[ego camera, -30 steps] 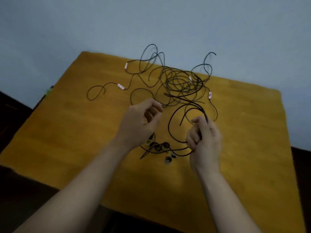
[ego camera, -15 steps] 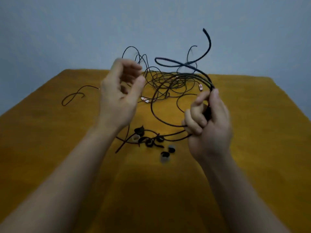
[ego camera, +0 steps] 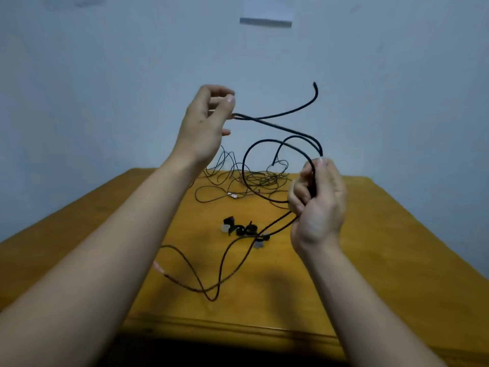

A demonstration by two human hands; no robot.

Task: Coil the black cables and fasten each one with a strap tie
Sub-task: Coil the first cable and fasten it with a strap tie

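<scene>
Midway, right hand [ego camera: 317,200] gripped the cable's [ego camera: 277,127] gathered loops above the desk [ego camera: 383,247]; left hand [ego camera: 202,123] pinched the next stretch, raised, presumably to lay another turn.

— What sort of place am I looking at on your feed?

— From my end, a plain indoor room. I can't tell whether it's a home or an office. I see a yellow-brown wooden table [ego camera: 370,234] standing close to a pale blue-grey painted wall [ego camera: 105,75].

— Anything on that wall?

— A small white-and-grey fixture [ego camera: 266,18] high up, too blurred for me to identify.

— A workshop bench, then?

— I read it as an ordinary table used for handwork. Thin black cables [ego camera: 264,178] lie tangled at its far side, and small strap ties [ego camera: 238,229] sit near the middle.
</scene>
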